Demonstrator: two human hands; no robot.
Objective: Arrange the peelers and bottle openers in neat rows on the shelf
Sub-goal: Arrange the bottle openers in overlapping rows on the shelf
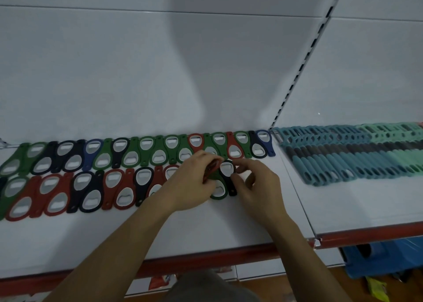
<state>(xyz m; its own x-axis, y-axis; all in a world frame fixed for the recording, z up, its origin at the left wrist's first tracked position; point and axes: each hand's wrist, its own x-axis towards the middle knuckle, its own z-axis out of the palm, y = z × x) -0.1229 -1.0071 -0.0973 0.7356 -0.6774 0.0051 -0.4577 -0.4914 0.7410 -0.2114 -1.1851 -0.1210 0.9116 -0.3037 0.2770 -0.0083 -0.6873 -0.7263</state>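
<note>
Two rows of bottle openers (pixel 91 164) lie across the left part of the shelf (pixel 206 228). At the right end of the front row, the left hand (pixel 194 180) curls round a red opener (pixel 211 167), lifted just off the shelf. Just beside it lies a black opener (pixel 229 178), its ring end pinched by the right hand (pixel 258 187). Farther right, the teal and green peelers (pixel 352 155) lie packed in rows.
</note>
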